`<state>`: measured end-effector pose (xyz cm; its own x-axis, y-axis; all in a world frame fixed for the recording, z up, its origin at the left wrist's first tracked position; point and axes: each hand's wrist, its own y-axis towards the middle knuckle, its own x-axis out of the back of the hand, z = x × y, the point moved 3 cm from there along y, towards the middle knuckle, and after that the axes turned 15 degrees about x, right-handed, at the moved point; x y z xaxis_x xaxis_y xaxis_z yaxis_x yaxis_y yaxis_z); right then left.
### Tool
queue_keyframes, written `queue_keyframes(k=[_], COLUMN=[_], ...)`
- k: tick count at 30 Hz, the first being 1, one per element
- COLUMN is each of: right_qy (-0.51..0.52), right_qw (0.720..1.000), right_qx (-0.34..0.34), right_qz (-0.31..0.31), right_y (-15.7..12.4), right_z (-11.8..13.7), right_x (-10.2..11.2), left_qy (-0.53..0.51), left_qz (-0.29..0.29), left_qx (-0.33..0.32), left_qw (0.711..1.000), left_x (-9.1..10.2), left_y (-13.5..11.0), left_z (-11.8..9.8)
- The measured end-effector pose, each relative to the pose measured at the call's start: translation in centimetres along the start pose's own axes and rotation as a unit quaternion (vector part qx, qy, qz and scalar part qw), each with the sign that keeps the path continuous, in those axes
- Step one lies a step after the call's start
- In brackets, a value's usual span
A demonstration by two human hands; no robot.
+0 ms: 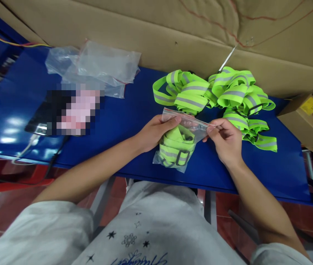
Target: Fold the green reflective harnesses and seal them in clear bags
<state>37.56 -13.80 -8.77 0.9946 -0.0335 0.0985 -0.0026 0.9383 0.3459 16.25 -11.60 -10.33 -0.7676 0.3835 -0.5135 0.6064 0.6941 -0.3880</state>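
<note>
Between my hands is a clear zip bag point(200, 134), its zip edge towards the back of the table. Inside it sits a folded neon-green reflective strap point(170, 147) with a grey stripe and a black buckle. My left hand point(156, 132) grips the bag's upper left side, thumb on top near the zip. At the upper right corner, my right hand point(225, 140) pinches the zip edge between thumb and fingers. Just behind the bag lie more loose green reflective straps point(192, 94), with another tangled heap of straps point(236, 88) to the right.
Several empty clear bags point(106, 62) lie at the back left of the blue table point(129, 158). A phone-like dark object point(39, 114), partly pixelated, has a white cable point(29, 145) plugged in. An open cardboard box point(300, 117) stands at the right edge. Brown covering point(145, 25) rises behind the table.
</note>
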Motion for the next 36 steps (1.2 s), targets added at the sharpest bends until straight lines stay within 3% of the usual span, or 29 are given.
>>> queue_keyframes(k=[11,29,36], right_qy=[-0.051,-0.090,-0.097], right_qw=[0.997,0.993,0.989], right_qx=[0.051,0.052,0.060], right_qz=[0.013,0.053,0.091], right_y=[-0.13,-0.29,-0.39], right_z=[0.09,0.03,-0.06], right_x=[-0.04,-0.12,-0.11], left_qy=[-0.008,0.067,0.102], left_qz=[0.027,0.032,-0.023], left_qx=[-0.001,-0.011,-0.058], left_qw=[1.000,0.997,0.993], left_x=[-0.36,-0.92,-0.71], left_y=[0.00,-0.01,0.29], left_z=[0.65,0.78,1.07])
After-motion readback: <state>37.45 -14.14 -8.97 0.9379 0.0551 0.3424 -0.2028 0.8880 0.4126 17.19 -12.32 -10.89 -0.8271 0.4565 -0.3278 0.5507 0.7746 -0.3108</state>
